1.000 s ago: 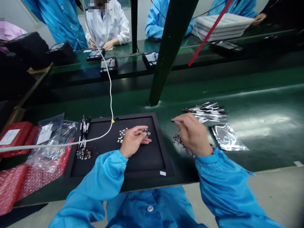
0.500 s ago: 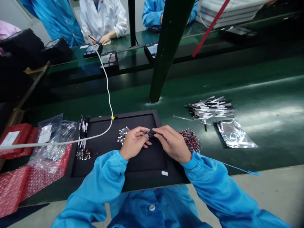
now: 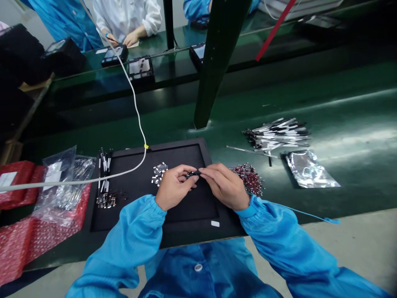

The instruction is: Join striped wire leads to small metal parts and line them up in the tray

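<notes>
Above the black tray, my left hand pinches a small dark electronic part between thumb and fingers. My right hand meets it from the right, thumb and fingertips pressed together at the part's end; whatever they grip is too small to make out. Just left of my left hand lies a pile of small black-and-white pieces on the tray. Beside my right hand is a heap of small dark red parts with silvery tips, partly hidden by the hand.
Strips with metal-ended parts lie at the tray's left. A pile of black-and-white strips and a silver bag are to the right. Red bubble wrap lies left. A white cable crosses overhead; a green post stands ahead.
My hands stay together over the tray, with the fingertips shifted slightly around the small part. The whole view has tilted a little, so the bench appears slightly higher.
</notes>
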A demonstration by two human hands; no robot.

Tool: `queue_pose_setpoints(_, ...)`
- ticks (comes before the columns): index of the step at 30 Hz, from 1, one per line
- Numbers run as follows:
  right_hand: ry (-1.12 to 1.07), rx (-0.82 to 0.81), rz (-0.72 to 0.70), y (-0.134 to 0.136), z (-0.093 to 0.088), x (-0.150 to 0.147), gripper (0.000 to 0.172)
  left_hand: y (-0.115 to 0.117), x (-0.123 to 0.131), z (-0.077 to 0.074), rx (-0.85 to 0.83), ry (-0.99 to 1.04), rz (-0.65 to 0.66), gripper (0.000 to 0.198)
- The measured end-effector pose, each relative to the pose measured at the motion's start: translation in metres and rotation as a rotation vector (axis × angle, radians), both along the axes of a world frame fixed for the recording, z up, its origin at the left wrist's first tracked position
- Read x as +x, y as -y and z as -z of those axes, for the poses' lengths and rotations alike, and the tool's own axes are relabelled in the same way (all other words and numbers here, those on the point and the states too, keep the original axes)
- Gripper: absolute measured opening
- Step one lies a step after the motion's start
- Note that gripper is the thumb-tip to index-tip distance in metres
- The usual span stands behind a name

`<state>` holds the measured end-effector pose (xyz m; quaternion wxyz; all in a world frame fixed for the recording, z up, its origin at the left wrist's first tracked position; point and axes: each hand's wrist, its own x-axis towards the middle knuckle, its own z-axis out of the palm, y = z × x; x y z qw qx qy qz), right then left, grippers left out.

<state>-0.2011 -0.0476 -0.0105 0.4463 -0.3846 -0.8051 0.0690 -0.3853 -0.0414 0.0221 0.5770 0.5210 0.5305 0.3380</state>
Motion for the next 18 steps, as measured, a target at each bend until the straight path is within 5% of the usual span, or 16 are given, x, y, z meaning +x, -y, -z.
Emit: queue_pose_setpoints(18,-0.016,-0.070,0.040,0.0005,-0.0035,-0.0013,0.018,0.0016,-0.0033,0.0079,0.175,-0.069,-0.030,0.017)
